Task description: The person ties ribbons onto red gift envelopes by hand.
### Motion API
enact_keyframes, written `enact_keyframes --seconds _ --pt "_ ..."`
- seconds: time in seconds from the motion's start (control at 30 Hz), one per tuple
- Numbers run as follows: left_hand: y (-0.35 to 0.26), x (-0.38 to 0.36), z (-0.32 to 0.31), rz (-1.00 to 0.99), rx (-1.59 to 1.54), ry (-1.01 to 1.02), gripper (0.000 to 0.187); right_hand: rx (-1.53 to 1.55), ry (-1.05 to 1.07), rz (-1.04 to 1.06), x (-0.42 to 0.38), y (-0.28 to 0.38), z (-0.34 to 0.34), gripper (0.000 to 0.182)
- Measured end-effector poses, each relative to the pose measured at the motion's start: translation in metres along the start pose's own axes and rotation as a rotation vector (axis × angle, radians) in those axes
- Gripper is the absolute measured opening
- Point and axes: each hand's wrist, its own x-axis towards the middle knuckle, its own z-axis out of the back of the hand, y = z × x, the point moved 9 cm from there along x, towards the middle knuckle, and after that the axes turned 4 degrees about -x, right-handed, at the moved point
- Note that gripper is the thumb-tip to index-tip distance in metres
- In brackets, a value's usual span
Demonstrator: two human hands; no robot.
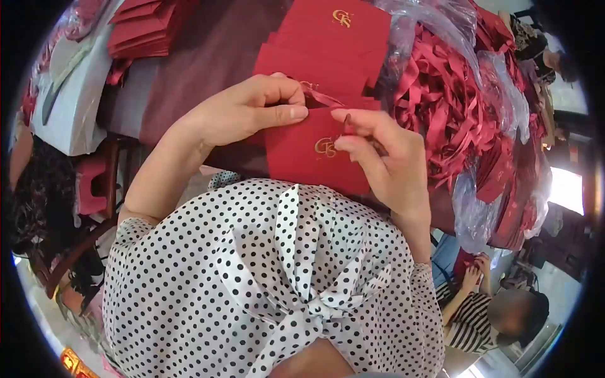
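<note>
A red paper bag or envelope (293,154) with a gold monogram lies in front of my body, at the table's near edge. At its top edge a thin red ribbon (326,99) runs from the fingers of my left hand (252,107), which is closed in a pinch. My right hand (394,154) is closed too, with a dark red ribbon end between thumb and forefinger, over the bag's right side. Behind both hands lie overlapping red bags (315,60), one showing the same gold monogram. My fingers partly hide the ribbon's path through the bag.
A large heap of loose red ribbons (435,101) in clear plastic (469,220) is on the right. Stacked red bags (142,31) stand at the back left, near a white box (75,120). At the lower right sits another person (469,315) in a striped top, hands on something red.
</note>
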Motion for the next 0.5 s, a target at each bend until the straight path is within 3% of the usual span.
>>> enact_keyframes --seconds 0.17,0.2,0.27,0.4,0.5 --pt "0.002 0.001 0.000 0.050 -0.222 0.042 0.023 0.088 -0.019 -0.232 0.003 -0.033 -0.019 0.017" --pt "0.004 0.000 -0.001 0.073 -0.327 0.066 0.024 0.087 -0.012 -0.231 0.004 -0.034 -0.021 0.017" --pt "0.002 -0.001 -0.001 0.060 -0.347 0.065 0.023 -0.011 -0.048 -0.017 0.009 -0.017 -0.020 0.016" --pt "0.005 0.000 0.002 0.066 -0.274 0.029 0.021 -0.083 -0.036 0.005 0.012 -0.001 -0.021 0.012" --pt "0.005 0.001 0.002 0.062 -0.245 0.030 0.021 -0.067 0.046 -0.117 0.011 -0.005 -0.031 0.006"
